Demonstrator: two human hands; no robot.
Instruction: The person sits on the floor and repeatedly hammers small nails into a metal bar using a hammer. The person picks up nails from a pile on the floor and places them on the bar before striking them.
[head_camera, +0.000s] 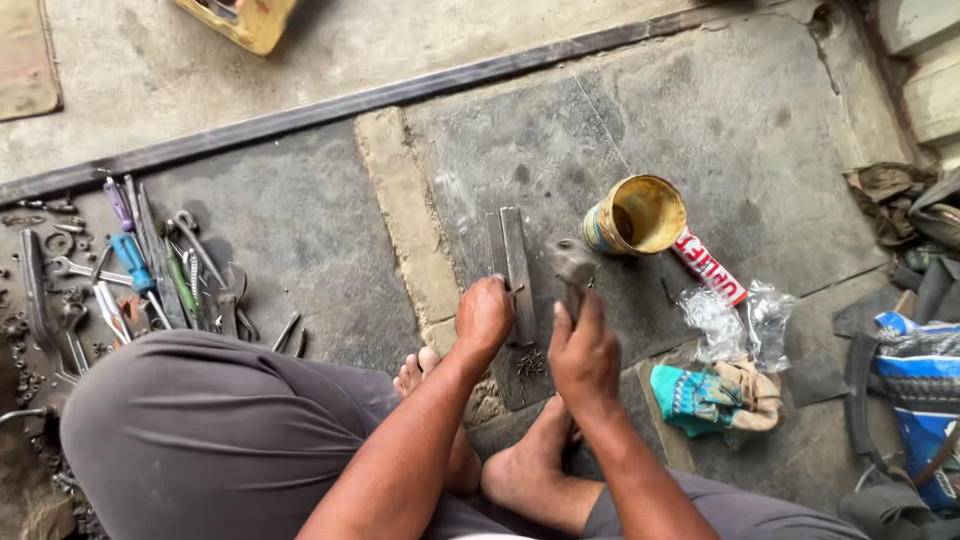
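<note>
Lying beside hammer (572, 268): yellow tin (634, 215)

Head camera, looking steeply down from above.

One close view from the squatting person's head takes in both forearms and bare feet at the bottom edge, the stone floor (700, 130) ahead, and tools (140, 270) spread at left.

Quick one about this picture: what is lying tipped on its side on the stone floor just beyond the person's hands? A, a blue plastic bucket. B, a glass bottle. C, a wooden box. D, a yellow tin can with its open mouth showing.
D: the yellow tin can lies on its side on the stone floor, open mouth toward the camera, just beyond the right hand, which grips a hammer.
</note>
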